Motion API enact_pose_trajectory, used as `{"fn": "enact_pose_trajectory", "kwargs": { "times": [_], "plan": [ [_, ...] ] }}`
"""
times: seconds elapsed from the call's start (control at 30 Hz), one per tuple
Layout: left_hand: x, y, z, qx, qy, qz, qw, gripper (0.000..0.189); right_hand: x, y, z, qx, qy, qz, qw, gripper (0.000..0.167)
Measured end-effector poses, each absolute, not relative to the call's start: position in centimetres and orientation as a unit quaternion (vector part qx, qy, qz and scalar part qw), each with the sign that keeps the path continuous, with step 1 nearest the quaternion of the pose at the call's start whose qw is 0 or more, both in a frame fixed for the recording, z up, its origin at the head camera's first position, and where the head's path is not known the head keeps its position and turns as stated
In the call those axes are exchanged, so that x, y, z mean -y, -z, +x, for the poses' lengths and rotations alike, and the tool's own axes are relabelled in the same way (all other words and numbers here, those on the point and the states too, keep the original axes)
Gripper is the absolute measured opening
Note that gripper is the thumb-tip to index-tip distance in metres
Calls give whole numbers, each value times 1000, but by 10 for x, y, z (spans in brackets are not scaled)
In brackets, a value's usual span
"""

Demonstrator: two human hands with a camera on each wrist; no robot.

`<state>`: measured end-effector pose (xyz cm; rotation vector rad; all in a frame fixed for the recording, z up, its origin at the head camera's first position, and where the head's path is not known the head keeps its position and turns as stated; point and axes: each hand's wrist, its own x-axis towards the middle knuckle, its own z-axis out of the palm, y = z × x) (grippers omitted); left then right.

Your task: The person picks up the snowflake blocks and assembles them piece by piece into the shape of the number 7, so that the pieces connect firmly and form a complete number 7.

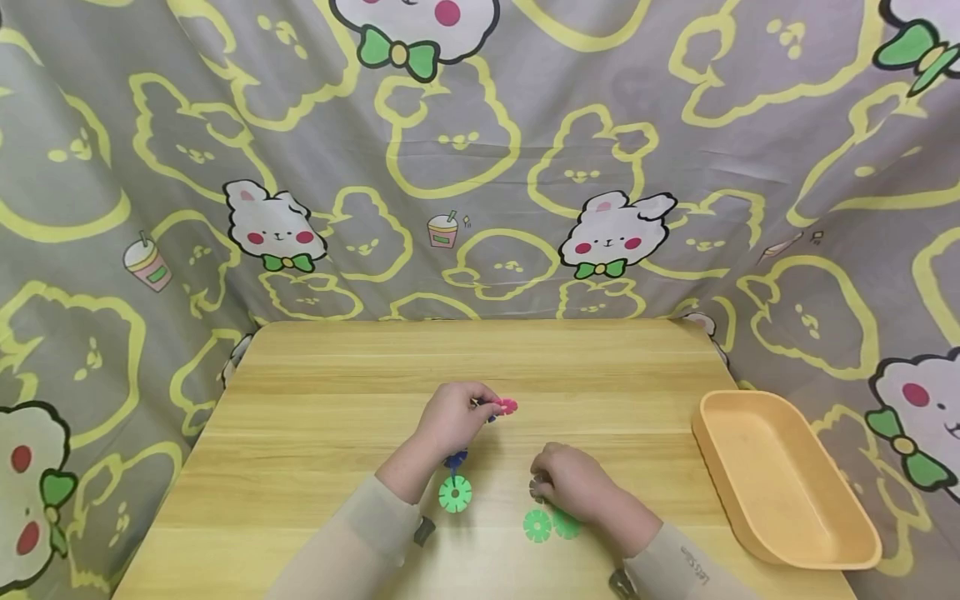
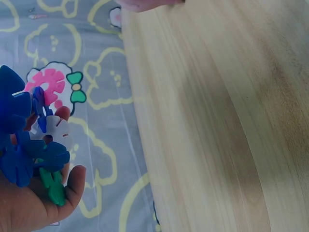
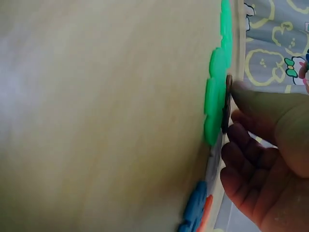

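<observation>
My left hand (image 1: 453, 417) grips a chain of interlocked plastic snowflake discs above the table. A pink disc (image 1: 509, 406) sticks out at its fingertips, and a blue disc (image 1: 455, 458) with a green disc (image 1: 455, 494) hangs below the wrist. In the left wrist view, a white disc (image 2: 57, 129) shows among the blue ones. My right hand (image 1: 573, 483) pinches a brown snowflake disc (image 3: 227, 104) between thumb and fingers, low over the table. Right beside it lie two light green discs (image 1: 537, 526), one partly covered by the hand.
A yellow-orange plastic bin (image 1: 787, 483) stands at the right edge of the wooden table (image 1: 337, 375). Blue (image 3: 194, 205) and orange discs (image 3: 206, 212) lie near the right hand in the right wrist view. A patterned curtain (image 1: 480, 167) surrounds the table's back and sides.
</observation>
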<state>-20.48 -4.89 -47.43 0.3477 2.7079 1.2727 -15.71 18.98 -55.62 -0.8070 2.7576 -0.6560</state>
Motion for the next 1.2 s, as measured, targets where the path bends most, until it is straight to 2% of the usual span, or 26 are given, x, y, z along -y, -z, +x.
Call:
{"fn": "enact_pose_trajectory", "kwargs": {
  "times": [0.27, 0.5, 0.6, 0.73, 0.83, 1.0, 1.2],
  "plan": [
    [48, 474, -205, -900, -417, 111, 64, 8, -193, 556, -160, -927, 221, -284, 109, 21],
    [46, 475, -205, -895, -425, 109, 74, 8, -191, 551, -167, -918, 284, -236, 148, 25],
    [45, 475, -205, -896, -423, 112, 78, 7, -189, 543, -174, -899, 365, -201, 134, 18],
    [44, 476, -205, -900, -412, 122, 73, 7, -187, 525, -187, -854, 492, -143, 85, 9],
    [44, 477, -205, -901, -410, 126, 70, 7, -185, 513, -194, -812, 571, -98, 64, 12],
    [44, 477, -204, -902, -408, 125, 69, 7, -185, 502, -200, -755, 653, -27, 60, 19],
    [45, 479, -205, -901, -409, 127, 67, 6, -186, 501, -202, -726, 684, -11, 70, 23]
  ]
}}
